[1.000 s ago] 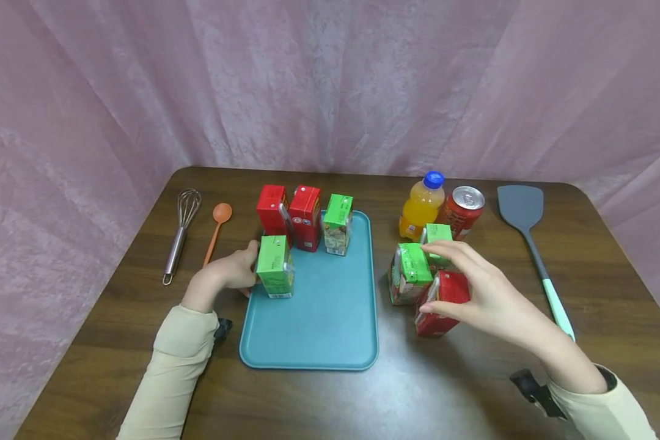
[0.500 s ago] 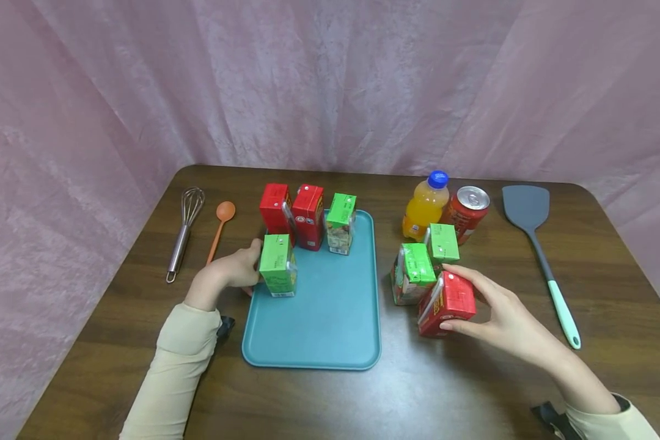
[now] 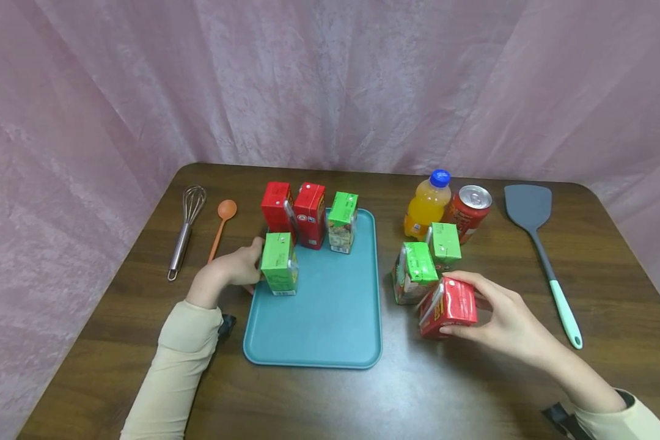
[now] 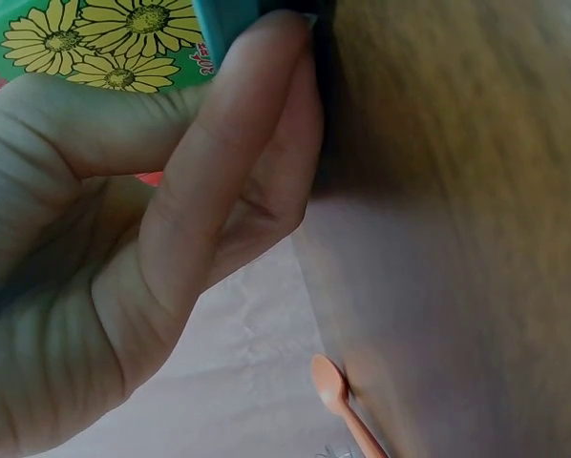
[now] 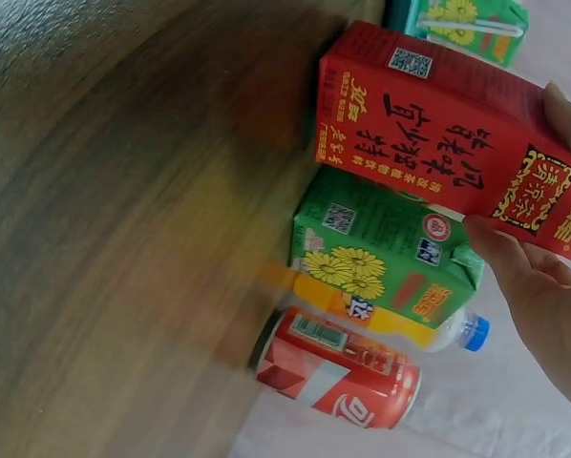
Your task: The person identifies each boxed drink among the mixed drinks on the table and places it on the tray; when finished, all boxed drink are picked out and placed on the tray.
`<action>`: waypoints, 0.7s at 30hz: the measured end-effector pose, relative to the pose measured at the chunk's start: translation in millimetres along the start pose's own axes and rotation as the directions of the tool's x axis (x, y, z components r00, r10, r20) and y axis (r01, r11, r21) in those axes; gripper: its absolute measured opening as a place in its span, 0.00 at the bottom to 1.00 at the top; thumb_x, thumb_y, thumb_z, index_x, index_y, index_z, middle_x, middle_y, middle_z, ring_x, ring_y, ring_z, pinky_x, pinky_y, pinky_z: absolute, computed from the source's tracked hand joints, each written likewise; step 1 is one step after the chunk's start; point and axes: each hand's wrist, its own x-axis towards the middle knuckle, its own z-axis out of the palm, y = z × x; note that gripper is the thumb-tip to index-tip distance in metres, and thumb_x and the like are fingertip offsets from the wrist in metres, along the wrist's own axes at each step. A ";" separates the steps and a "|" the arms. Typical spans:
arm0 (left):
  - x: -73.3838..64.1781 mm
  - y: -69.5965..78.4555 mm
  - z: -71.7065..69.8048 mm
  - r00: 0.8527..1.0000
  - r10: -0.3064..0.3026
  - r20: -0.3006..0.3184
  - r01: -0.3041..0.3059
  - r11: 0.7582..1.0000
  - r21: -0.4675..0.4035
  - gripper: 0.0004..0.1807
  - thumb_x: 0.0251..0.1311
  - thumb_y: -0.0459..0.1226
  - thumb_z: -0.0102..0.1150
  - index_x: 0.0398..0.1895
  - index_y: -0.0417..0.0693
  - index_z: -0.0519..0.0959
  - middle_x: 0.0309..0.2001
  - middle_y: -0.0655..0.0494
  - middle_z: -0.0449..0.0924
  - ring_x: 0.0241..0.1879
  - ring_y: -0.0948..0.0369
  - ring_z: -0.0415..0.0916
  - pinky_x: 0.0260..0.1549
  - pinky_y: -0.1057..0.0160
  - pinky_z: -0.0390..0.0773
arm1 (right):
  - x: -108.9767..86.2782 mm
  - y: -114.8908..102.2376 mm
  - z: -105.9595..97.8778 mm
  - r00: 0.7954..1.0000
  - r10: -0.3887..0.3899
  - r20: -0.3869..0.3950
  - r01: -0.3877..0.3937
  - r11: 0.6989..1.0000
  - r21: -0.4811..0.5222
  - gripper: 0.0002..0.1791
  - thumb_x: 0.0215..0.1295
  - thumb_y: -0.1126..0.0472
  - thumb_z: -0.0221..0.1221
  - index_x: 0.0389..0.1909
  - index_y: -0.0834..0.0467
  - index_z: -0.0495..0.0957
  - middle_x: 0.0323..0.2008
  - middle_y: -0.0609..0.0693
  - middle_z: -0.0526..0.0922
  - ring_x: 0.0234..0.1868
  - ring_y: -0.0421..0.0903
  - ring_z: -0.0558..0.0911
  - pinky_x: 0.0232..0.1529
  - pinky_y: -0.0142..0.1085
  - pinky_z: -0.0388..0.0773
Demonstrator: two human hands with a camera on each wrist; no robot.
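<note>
Lower than a second ago, the right hand (image 3: 508, 321) is now gripping the near red carton (image 3: 453, 305), having been hovering over it with fingers spread; the left hand (image 3: 233, 269) is staying at the edge of the blue tray (image 3: 319, 324).

Behind everything, a pink curtain (image 3: 330, 91) is hanging past the wooden table (image 3: 418, 397). On the wood the tray is lying flat, its nearer part showing bare while the cartons are bunching toward its back and left. Off to the right, a spatula (image 3: 528, 206) is lying apart, and on the left a whisk (image 3: 180, 247) and an orange spoon (image 3: 227, 209) are resting side by side, probably for keeping the middle free.

An orange drink bottle (image 3: 426, 208) is standing upright beside a red can (image 3: 469, 211). Just in front, two green cartons (image 3: 417, 266) are standing close to the gripped one. On the tray, a front green carton (image 3: 279, 266) is standing by the left hand, with two red cartons (image 3: 310, 214) and a rear green carton (image 3: 343, 223) behind.

The right fingers are opening only to the carton's width, thumb on one side and fingers opposite, likely for an even hold; whether its base is touching the wood, I cannot tell. The left fingers are curling at the rim with the thumb close, seemingly pinching it, perhaps for steadying the tray.
</note>
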 end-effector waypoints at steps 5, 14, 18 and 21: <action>-0.8 0.3 0.2 1.000 0.000 -0.003 0.000 1.000 -0.006 0.32 0.57 0.24 0.51 0.62 0.36 0.47 0.42 0.33 0.72 0.23 0.54 0.79 0.26 0.59 0.79 | -0.9 -9.7 -6.8 1.000 -0.026 -0.002 0.026 0.999 0.020 0.46 0.27 0.59 0.79 0.56 0.50 0.72 0.46 0.44 0.80 0.44 0.30 0.78 0.43 0.18 0.72; 0.2 -3.0 0.8 1.000 0.000 -0.004 0.000 1.000 -0.004 0.32 0.58 0.24 0.51 0.62 0.36 0.47 0.43 0.32 0.71 0.23 0.54 0.79 0.26 0.60 0.79 | 6.4 -31.4 -21.5 0.997 -0.077 0.014 0.076 0.995 0.069 0.48 0.26 0.63 0.80 0.57 0.53 0.71 0.49 0.40 0.78 0.45 0.30 0.78 0.41 0.23 0.76; 1.7 -4.0 1.6 1.000 0.004 -0.009 -0.004 1.000 0.000 0.32 0.58 0.25 0.52 0.62 0.36 0.47 0.40 0.34 0.72 0.22 0.55 0.79 0.26 0.60 0.79 | 11.1 -42.6 -20.6 0.998 -0.065 -0.018 0.067 0.990 0.123 0.49 0.25 0.65 0.79 0.58 0.54 0.71 0.49 0.40 0.78 0.44 0.31 0.78 0.40 0.23 0.76; 1.6 -3.8 1.5 1.000 0.001 -0.012 -0.001 1.000 0.000 0.32 0.58 0.25 0.52 0.62 0.37 0.48 0.38 0.37 0.73 0.22 0.56 0.79 0.27 0.60 0.79 | 17.6 -50.2 -17.6 0.996 -0.081 -0.048 0.088 0.981 0.172 0.49 0.25 0.68 0.79 0.58 0.56 0.71 0.50 0.41 0.77 0.44 0.32 0.78 0.39 0.23 0.77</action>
